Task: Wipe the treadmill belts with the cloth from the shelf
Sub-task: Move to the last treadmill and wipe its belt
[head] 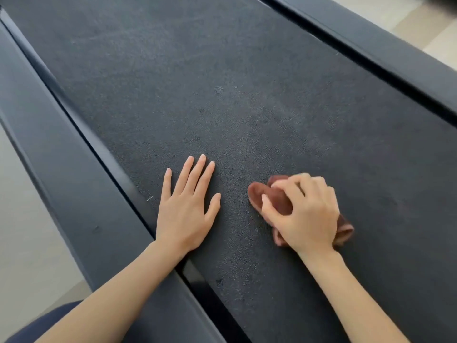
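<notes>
The black, grainy treadmill belt (222, 100) fills most of the view and runs from the lower right up to the top left. My right hand (304, 211) grips a bunched reddish-brown cloth (262, 195) and holds it down on the belt near the lower middle. The cloth sticks out past my fingers on the left and behind my wrist on the right. My left hand (188, 206) lies flat on the belt just left of the cloth, fingers straight and spread, holding nothing.
A dark grey side rail (61, 169) borders the belt on the left, and another rail (385, 45) borders it at the upper right. Pale floor (22, 231) shows beyond both rails. Dusty marks and small specks dot the belt further up.
</notes>
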Tool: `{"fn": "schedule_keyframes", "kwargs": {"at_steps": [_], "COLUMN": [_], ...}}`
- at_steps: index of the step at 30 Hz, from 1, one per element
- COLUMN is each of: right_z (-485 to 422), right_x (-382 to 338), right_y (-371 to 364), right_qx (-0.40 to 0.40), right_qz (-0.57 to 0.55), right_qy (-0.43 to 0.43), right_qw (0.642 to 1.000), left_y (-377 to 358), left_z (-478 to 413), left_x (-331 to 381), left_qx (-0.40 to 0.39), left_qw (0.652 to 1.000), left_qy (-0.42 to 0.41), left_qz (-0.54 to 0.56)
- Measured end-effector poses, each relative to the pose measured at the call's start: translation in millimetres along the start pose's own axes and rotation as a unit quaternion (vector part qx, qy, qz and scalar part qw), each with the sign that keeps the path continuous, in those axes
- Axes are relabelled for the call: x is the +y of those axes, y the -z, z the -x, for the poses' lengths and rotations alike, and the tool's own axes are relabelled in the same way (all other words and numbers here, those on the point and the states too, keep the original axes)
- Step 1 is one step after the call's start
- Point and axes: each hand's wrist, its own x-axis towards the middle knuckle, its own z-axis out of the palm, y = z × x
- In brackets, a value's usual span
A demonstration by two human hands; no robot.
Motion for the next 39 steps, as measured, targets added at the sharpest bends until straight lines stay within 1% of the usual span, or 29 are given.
{"fn": "schedule_keyframes", "kwargs": {"at_steps": [3,6,9,11,12,14,17,23,27,29,31,33,35,37,39], "right_z": [-74,-149,-207,-229,-232,-225,-192,-62,49,97,124,122,102,72,40], "right_x": [10,23,42,53,54,51,39,-3,-38,-50,-56,-59,-68,-81,-93], "right_y": [-42,-76,-96,-102,-103,-102,-91,-32,22,42,52,50,37,16,-9], "right_qx": [0.015,-0.005,-0.053,-0.077,-0.076,-0.064,-0.049,-0.012,-0.060,-0.068,-0.068,-0.054,-0.047,-0.042,-0.038], "right_qz": [0.037,0.070,0.080,0.076,0.078,0.095,0.107,0.068,0.016,-0.001,-0.010,-0.017,-0.023,-0.025,-0.021], "right_qy": [-0.045,-0.074,-0.050,-0.037,-0.038,-0.056,-0.074,-0.026,0.008,0.031,0.043,0.031,0.018,0.038,0.053], "right_qw": [0.998,0.995,0.994,0.993,0.993,0.992,0.990,0.997,0.998,0.997,0.997,0.998,0.998,0.998,0.998], "left_y": [2,3,2,1,1,0,0,2,5,11,23,36,42,41,39], "left_z": [0,-1,0,1,1,1,0,2,2,0,1,11,22,28,26], "left_x": [1,1,0,0,0,0,-1,1,3,-5,-26,-57,-85,-93,-91], "left_qx": [-0.006,-0.011,-0.010,-0.006,-0.004,-0.006,-0.009,-0.007,-0.026,-0.052,-0.063,-0.054,-0.061,-0.059,-0.058], "left_qw": [1.000,1.000,1.000,1.000,1.000,1.000,1.000,1.000,0.999,0.996,0.992,0.990,0.992,0.995,0.996], "left_qy": [0.000,0.001,0.002,0.002,0.001,0.000,0.000,0.004,0.005,-0.024,-0.058,-0.050,-0.008,0.031,0.034], "left_qz": [0.000,-0.005,-0.002,-0.002,-0.001,0.001,-0.003,-0.011,-0.030,-0.061,-0.096,-0.120,-0.109,-0.074,-0.058]}}
